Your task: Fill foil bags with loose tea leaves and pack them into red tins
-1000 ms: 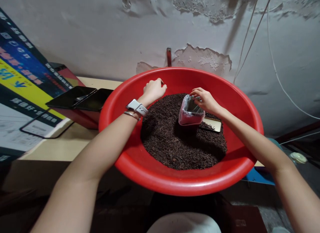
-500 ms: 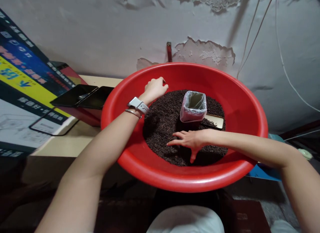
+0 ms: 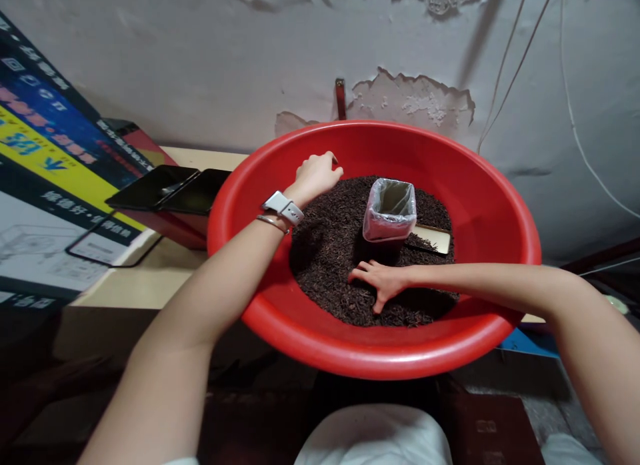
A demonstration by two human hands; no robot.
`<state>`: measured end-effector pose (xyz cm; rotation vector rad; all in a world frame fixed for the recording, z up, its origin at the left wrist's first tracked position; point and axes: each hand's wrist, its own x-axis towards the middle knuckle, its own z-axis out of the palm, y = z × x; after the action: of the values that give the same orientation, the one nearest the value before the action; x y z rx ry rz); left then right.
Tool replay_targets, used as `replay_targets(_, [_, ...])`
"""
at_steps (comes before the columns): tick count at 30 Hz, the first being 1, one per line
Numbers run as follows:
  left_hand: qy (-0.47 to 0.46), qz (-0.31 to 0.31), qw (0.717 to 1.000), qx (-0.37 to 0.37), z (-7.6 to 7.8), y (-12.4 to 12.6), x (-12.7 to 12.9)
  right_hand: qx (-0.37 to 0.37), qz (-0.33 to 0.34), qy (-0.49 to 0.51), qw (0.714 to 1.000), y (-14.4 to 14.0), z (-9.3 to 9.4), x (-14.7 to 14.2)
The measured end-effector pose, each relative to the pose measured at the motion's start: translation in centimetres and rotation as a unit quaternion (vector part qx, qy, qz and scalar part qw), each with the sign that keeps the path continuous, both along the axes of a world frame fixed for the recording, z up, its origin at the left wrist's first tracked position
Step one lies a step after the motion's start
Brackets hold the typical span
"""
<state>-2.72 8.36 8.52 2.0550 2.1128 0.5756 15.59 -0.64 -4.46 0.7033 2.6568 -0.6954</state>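
Inside a large red plastic basin [image 3: 480, 198] lies a heap of dark, dry, twisted shreds [image 3: 330, 245] that look like loose tea leaves. My right hand [image 3: 383, 280] is open, its fingers spread and fingertips pressed into the leaves near the front. Over the basin's back left side, my left hand [image 3: 316, 175] hangs with loosely bent fingers, holding nothing that I can see. Between my hands, slightly farther back, an upright box lined with a clear plastic bag [image 3: 387, 222] stands in the leaves. A pale, gold-edged lid or shallow tray [image 3: 435, 238] lies beside it, with some leaves on it.
Left of the basin, red boxes with dark open tops [image 3: 155, 187] stand on a pale tabletop [image 3: 135, 285], by a wire loop [image 3: 90, 257]. A big printed carton [image 3: 55, 178] leans farther left. Behind is a peeling wall [image 3: 225, 58] with hanging cords [image 3: 515, 65].
My right hand has drawn its fingers in a little and lowered into the leaves. The left hand holds nearly the same place. The whole view has shifted slightly.
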Motion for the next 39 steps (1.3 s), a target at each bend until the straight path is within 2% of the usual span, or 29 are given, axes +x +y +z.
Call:
replay_targets(4, [0.002, 0.004, 1.000, -0.002, 0.1, 0.0, -0.1, -0.050, 0.025, -0.030, 0.998, -0.2, 1.1, -0.6])
replay_targets(8, [0.010, 0.000, 1.000, 0.004, 0.0, 0.3, -0.3, -0.060, 0.043, -0.038, 0.997, -0.4, 2.6, -1.3])
replay_targets(11, [0.015, -0.008, 1.000, 0.006, 0.0, 0.5, -0.5, -0.064, 0.023, 0.026, 0.997, 0.0, 4.2, -1.4])
replay_targets(14, [0.031, -0.016, 0.999, 0.004, -0.2, 0.5, -0.6, -0.070, -0.024, 0.129, 0.989, 1.0, 6.6, -0.9])
replay_targets(17, [0.046, -0.032, 0.998, 0.004, -0.4, 0.5, -0.4, -0.053, -0.057, 0.244, 0.967, 2.1, 9.4, 0.3])
replay_targets(20, [0.054, -0.042, 0.998, 0.002, -0.6, 0.5, -0.2, 0.000, -0.115, 0.340, 0.933, 3.4, 11.4, 1.7])
replay_targets(23, [0.057, -0.051, 0.997, -0.003, -0.6, 0.4, 0.0, 0.057, -0.215, 0.411, 0.884, 5.0, 11.7, 2.9])
replay_targets(26, [0.062, -0.055, 0.997, -0.005, -0.6, 0.3, 0.1, 0.073, -0.292, 0.440, 0.846, 6.9, 10.7, 3.7])
replay_targets(30, [0.069, -0.059, 0.996, -0.005, -0.6, 0.3, 0.2, 0.074, -0.301, 0.423, 0.851, 8.2, 9.9, 4.2])
replay_targets(32, [0.075, -0.058, 0.995, -0.005, -0.6, 0.3, 0.2, 0.126, -0.291, 0.393, 0.863, 7.7, 10.3, 4.1])
replay_targets(36, [0.100, -0.064, 0.992, -0.030, -0.7, 0.3, 0.2, 0.271, -0.249, 0.241, 0.898, 4.6, 12.5, 3.2])
replay_targets(39, [0.139, -0.080, 0.983, -0.086, -0.8, 0.4, 0.1, 0.297, -0.237, 0.120, 0.917, 1.9, 14.2, 2.2])
